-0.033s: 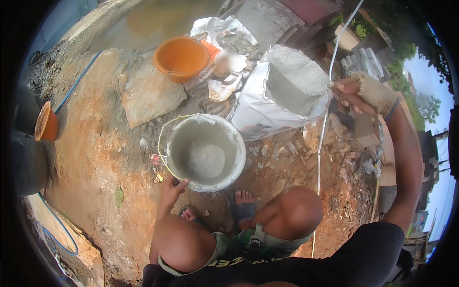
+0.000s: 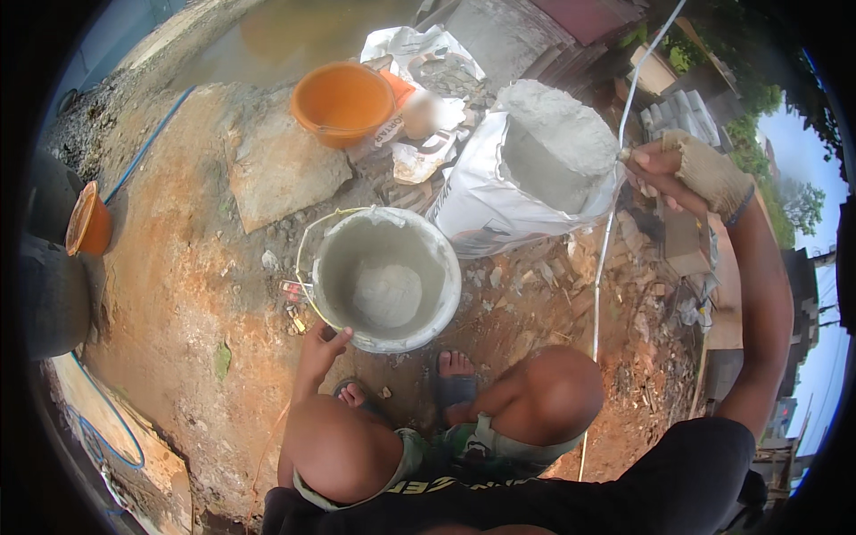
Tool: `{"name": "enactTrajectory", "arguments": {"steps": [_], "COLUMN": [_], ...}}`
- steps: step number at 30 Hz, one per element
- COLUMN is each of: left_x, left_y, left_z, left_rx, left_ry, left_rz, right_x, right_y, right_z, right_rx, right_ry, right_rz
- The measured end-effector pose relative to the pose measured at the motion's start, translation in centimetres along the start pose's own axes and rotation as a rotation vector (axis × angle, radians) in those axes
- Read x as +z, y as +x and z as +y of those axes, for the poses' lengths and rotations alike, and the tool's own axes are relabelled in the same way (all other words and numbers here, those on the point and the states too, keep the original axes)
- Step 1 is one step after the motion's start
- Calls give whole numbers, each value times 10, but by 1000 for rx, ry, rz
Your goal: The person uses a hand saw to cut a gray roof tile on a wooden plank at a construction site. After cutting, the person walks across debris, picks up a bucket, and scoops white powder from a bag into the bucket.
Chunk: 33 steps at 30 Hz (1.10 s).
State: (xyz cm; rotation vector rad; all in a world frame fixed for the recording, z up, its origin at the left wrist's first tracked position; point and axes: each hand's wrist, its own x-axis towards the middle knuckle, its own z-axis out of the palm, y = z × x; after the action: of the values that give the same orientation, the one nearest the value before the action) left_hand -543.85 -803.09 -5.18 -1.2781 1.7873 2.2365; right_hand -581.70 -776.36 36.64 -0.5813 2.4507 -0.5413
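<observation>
A white bucket (image 2: 385, 285), smeared grey inside with a pale grey patch at its bottom, stands upright on the ground before my feet. My left hand (image 2: 323, 349) is closed on its near-left rim, the thumb at the edge and the other fingers partly hidden. To the right of the bucket is an open white sack (image 2: 486, 201) of grey powder (image 2: 557, 134). At the sack's right edge, my right hand (image 2: 673, 174), in a fingerless tan glove (image 2: 713, 174), has its fingers closed; a small rounded end shows at them, but what it belongs to I cannot make out.
An orange basin (image 2: 343, 102) sits beyond the bucket, near torn white bags (image 2: 423, 53). A smaller orange bucket (image 2: 89, 221) is at far left by dark containers. A thin white pole or line (image 2: 599, 285) runs past the sack. Rubble and a flat stone slab (image 2: 285, 174) cover the ground.
The whole view has shifted slightly. Both hands keep their places at the bucket and the sack.
</observation>
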Motion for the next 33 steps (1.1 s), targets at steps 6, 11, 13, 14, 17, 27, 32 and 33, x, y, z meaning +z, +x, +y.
{"name": "enactTrajectory", "arguments": {"steps": [6, 11, 13, 14, 17, 27, 32, 33], "left_x": [-2, -4, -6, -6, -8, -5, -6, -6], "left_y": [2, 8, 10, 10, 11, 9, 10, 10], "left_z": [-6, -8, -8, -9, -9, -3, -4, -4], "left_rx": [39, 84, 80, 79, 77, 70, 78, 92], "left_ry": [26, 106, 96, 100, 146, 125, 98, 82], "left_rz": [9, 26, 12, 11, -7, 1, -19, -33], "right_x": [48, 139, 183, 206, 269, 360, 333, 327], "right_y": [-2, 25, 40, 48, 71, 113, 108, 106], "right_z": [-36, -34, -25, -20, 0, 52, 55, 54], "right_rx": [-71, 25, -131, -137, -561, -616, -835, -876], "right_ry": [84, 232, 144, 97, -243, -731, -778, -777], "right_rz": [-243, -270, -544, -572, -284, -21, 90, 100]}}
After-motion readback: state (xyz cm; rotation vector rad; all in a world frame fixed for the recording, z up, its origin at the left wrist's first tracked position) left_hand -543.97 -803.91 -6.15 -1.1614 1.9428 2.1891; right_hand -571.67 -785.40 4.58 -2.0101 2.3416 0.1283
